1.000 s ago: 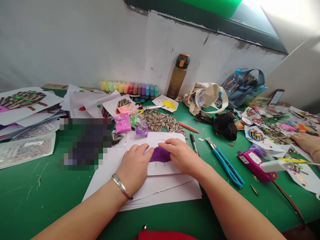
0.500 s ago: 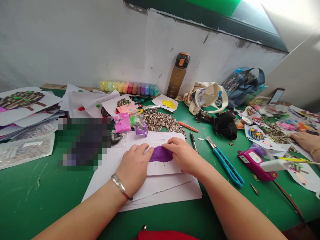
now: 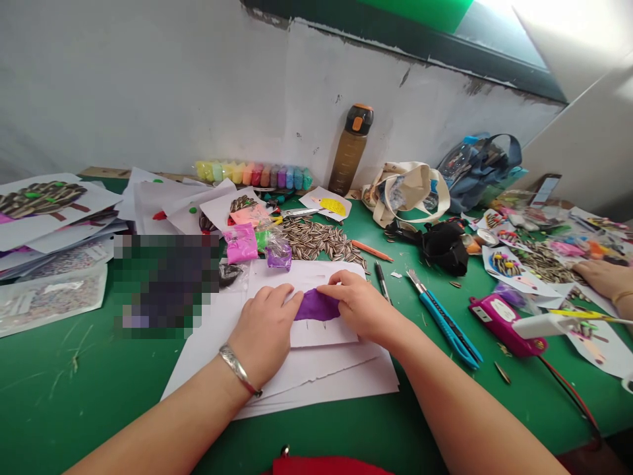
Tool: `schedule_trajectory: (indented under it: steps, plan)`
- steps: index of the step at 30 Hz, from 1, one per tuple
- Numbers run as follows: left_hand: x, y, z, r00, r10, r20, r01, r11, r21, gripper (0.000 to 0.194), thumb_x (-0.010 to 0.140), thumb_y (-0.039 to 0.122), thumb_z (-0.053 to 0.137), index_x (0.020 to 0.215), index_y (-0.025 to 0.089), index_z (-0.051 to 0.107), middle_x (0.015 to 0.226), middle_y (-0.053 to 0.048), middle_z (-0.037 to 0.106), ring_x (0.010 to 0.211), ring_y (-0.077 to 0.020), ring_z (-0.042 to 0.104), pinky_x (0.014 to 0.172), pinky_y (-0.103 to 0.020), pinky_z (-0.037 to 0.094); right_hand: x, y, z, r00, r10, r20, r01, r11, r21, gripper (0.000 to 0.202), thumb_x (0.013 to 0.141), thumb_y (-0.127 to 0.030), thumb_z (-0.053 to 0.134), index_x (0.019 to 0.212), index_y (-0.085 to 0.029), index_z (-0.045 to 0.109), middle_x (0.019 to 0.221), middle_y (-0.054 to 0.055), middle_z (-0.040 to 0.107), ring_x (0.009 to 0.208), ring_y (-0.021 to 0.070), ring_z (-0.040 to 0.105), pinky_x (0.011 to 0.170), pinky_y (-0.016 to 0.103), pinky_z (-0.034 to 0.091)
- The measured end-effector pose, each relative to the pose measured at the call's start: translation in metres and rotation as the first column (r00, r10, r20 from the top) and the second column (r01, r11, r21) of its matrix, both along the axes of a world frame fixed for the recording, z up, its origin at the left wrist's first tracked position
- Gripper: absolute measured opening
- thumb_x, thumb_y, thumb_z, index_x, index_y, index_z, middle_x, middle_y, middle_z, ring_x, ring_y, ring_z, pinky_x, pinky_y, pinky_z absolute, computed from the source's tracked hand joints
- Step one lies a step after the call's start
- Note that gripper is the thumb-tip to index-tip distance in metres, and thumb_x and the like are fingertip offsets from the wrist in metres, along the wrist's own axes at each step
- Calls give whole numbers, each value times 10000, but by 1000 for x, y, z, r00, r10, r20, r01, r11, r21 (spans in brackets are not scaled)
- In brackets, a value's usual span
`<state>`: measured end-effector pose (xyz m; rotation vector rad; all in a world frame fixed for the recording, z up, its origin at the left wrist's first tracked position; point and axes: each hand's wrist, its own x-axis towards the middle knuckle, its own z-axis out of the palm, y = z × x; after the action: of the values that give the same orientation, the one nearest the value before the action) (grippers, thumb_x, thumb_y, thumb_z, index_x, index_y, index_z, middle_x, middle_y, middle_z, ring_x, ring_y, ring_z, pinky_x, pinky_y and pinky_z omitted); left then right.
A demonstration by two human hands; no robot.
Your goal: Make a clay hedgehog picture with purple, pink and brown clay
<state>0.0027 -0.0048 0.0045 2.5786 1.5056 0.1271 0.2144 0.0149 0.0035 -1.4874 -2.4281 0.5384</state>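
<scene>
A flat patch of purple clay (image 3: 316, 306) lies on a small white paper (image 3: 324, 336), with short pencil lines below it. My left hand (image 3: 267, 323) rests on the paper at the patch's left side, fingers spread and thumb at its edge. On the right, my right hand (image 3: 359, 303) touches the patch's upper right edge with its index finger; its other fingers are bent and partly hidden. Larger white sheets (image 3: 346, 379) lie underneath. Just beyond are a purple clay packet (image 3: 279, 257), a pink packet (image 3: 241, 243) and a heap of striped seeds (image 3: 316, 239).
A pen (image 3: 382, 282), blue tweezers-like tool (image 3: 450, 326) and magenta device (image 3: 507, 323) lie rightward. An amber bottle (image 3: 349, 152) and cloth bag (image 3: 408, 191) stand behind. Decorated papers (image 3: 49, 224) are stacked left. Another person's hand (image 3: 603, 284) is at far right.
My right index finger has shifted slightly left along the upper edge of the purple clay. My left hand stays in nearly the same place.
</scene>
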Motion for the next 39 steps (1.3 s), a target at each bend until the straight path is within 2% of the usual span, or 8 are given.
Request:
schedule_trajectory:
  steps: [3, 8, 11, 18, 24, 28, 34, 39]
  plan:
    - [0, 0, 0, 1000, 2, -5, -2, 1000, -9, 544, 826, -15, 390, 1312, 159, 563, 1308, -122, 560, 1063, -273, 520, 922, -435, 467, 1, 0, 0, 998, -38, -41, 37, 999, -24, 590, 783, 24, 385, 1262, -219, 629, 1155, 85, 585, 1038, 190, 549, 910, 299, 440]
    - [0, 0, 0, 1000, 6, -14, -6, 1000, -16, 549, 836, -7, 389, 1334, 164, 546, 1324, -119, 551, 1072, -280, 515, 929, -444, 464, 1, -1, 1, 999, 11, 50, -11, 1000, -3, 567, 783, 22, 394, 1212, -235, 662, 1156, 91, 577, 1032, 215, 537, 892, 329, 431]
    - [0, 0, 0, 1000, 9, -14, -9, 1000, -20, 548, 835, -9, 392, 1331, 162, 550, 1328, -118, 551, 1075, -280, 515, 934, -448, 463, -1, -1, 2, 1000, -7, 28, 7, 1000, -4, 624, 782, 35, 381, 1312, -220, 589, 1165, 95, 574, 1032, 204, 534, 881, 309, 426]
    - [-1, 0, -2, 1000, -3, 12, 3, 1000, 2, 546, 835, -8, 396, 1337, 147, 544, 1334, -126, 550, 1090, -281, 518, 942, -454, 466, -5, -2, 4, 983, 40, 180, -52, 997, 62, 556, 831, -32, 433, 1254, -342, 619, 1140, 69, 558, 930, 207, 529, 787, 324, 398]
    - [-5, 5, -6, 996, -43, 78, 43, 999, 11, 554, 829, -23, 380, 1344, 115, 530, 1301, -132, 579, 1062, -257, 549, 952, -431, 471, -4, -2, 3, 989, 23, 143, -30, 998, 50, 621, 809, 9, 414, 1324, -307, 561, 1175, 74, 555, 978, 199, 524, 819, 308, 396]
    - [-9, 10, -9, 990, -77, 117, 71, 996, 49, 502, 832, -22, 372, 1270, 91, 591, 1263, -130, 614, 1071, -256, 569, 970, -427, 470, -4, -2, 4, 983, 41, 178, -51, 997, 54, 560, 822, -17, 429, 1253, -323, 617, 1157, 73, 559, 960, 207, 528, 822, 327, 398]
    - [-15, 16, -5, 986, -62, 154, 54, 997, 55, 505, 797, -42, 369, 1192, 99, 651, 1193, -135, 657, 1069, -249, 597, 966, -411, 484, 3, -1, 1, 998, 33, 60, -35, 999, 21, 677, 782, 41, 375, 1360, -280, 521, 1203, 73, 566, 1018, 198, 524, 854, 308, 413]
    - [-15, 15, -2, 991, -53, 125, 55, 998, -13, 524, 800, -41, 379, 1202, 141, 661, 1225, -140, 619, 1054, -265, 574, 959, -435, 481, 1, -7, 3, 982, 86, 166, -98, 993, 62, 681, 791, 14, 416, 1376, -328, 493, 1202, 77, 547, 1014, 219, 504, 852, 343, 390]
